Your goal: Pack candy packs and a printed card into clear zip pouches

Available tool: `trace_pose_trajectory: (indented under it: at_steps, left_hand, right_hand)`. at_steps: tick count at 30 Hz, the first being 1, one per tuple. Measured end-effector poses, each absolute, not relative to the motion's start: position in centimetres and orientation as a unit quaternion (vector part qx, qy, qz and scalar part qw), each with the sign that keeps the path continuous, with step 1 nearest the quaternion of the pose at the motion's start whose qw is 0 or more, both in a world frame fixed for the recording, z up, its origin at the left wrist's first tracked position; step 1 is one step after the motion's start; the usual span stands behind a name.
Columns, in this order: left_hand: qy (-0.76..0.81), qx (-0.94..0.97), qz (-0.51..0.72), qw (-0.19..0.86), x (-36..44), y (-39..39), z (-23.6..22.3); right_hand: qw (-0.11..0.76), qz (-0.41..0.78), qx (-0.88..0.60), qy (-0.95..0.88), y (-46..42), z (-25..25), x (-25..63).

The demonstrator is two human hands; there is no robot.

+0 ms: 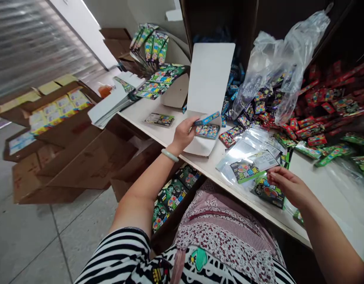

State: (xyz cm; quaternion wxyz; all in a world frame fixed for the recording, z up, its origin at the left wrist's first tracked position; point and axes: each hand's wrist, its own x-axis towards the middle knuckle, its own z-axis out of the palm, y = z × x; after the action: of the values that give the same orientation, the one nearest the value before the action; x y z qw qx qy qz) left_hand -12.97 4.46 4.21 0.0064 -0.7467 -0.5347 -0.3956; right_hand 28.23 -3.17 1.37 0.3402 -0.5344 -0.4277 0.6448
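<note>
The left hand [183, 134] is closed on a blue packet [207, 118], pinching it between thumb and fingers above a white card [204, 98] that stands on the white table [140, 118]. The grip looks light, so a knock could drop the packet onto the small packets [207, 131] lying on the card's lower flap. The right hand [288, 187] sits near the table's front edge, with its fingers curled just above a dark green packet [269, 191] and a shiny foil pouch [247, 165]. Whether they grasp anything cannot be told. That foil is slick, and the green packet overhangs nothing yet lies close to the edge, so a careless sweep could push it off. Further back on the table, a heap of red packets [327, 102] could slide into the mixed pile, muddling the kinds.
</note>
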Motion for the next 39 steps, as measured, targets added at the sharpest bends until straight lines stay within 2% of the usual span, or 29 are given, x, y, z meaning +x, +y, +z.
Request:
trace_pose_trajectory:
  at_steps: [4, 8, 12, 15, 17, 20, 21, 23, 26, 28, 30, 33, 39]
  left_hand:
    - [-0.601, -0.775, -0.195, -0.013, -14.5, 8.3, 1.0]
    - [-0.591, -0.793, -0.144, -0.039, -13.7, 8.9, -1.7]
    - [-0.583, -0.803, -0.098, -0.069, -13.7, 8.8, -2.4]
    - [-0.585, -0.800, -0.108, -0.081, -13.8, 8.3, -1.3]
    - [-0.572, -0.799, -0.172, -0.071, -12.4, 7.4, -0.5]
    - [-0.480, -0.821, -0.298, -0.086, -7.5, 4.9, -0.3]
    - [-0.446, -0.835, -0.301, -0.116, -5.3, 3.8, -0.6]
    - [-0.416, -0.860, -0.228, -0.186, -0.9, 1.9, -1.4]
    - [-0.460, -0.852, -0.072, -0.238, 3.9, 0.3, -2.8]
    - [-0.482, -0.841, -0.020, -0.246, 5.2, 0.2, -3.4]
    - [-0.488, -0.836, -0.009, -0.250, 5.5, 0.3, -3.6]
    - [-0.496, -0.830, -0.051, -0.252, 5.2, 0.2, -3.3]
    - [-0.453, -0.798, -0.322, -0.233, 4.8, 0.4, 0.3]
  right_hand:
    - [0.293, 0.651, -0.527, -0.460, -4.0, 1.1, 27.2]
    - [0.281, 0.646, -0.523, -0.479, -3.9, 1.7, 26.3]
    - [0.266, 0.638, -0.533, -0.487, -3.7, 1.8, 25.9]
    - [0.276, 0.612, -0.533, -0.515, -3.3, 1.4, 26.2]
    - [0.303, 0.562, -0.540, -0.548, -2.3, 1.0, 26.8]
    - [0.311, 0.401, -0.601, -0.617, -0.1, 0.2, 27.8]
    - [0.286, 0.324, -0.632, -0.643, 0.6, -0.2, 28.0]
    - [0.193, 0.213, -0.668, -0.687, 1.8, -0.8, 28.0]
    - [0.074, 0.159, -0.675, -0.717, 2.3, -1.4, 26.8]
    - [0.049, 0.140, -0.673, -0.725, 2.1, -1.8, 26.0]
    - [0.067, 0.131, -0.671, -0.727, 2.2, -2.0, 25.8]
    - [0.155, 0.174, -0.682, -0.694, 2.9, -1.6, 26.9]
    - [0.355, 0.348, -0.594, -0.632, 2.8, 3.7, 29.5]
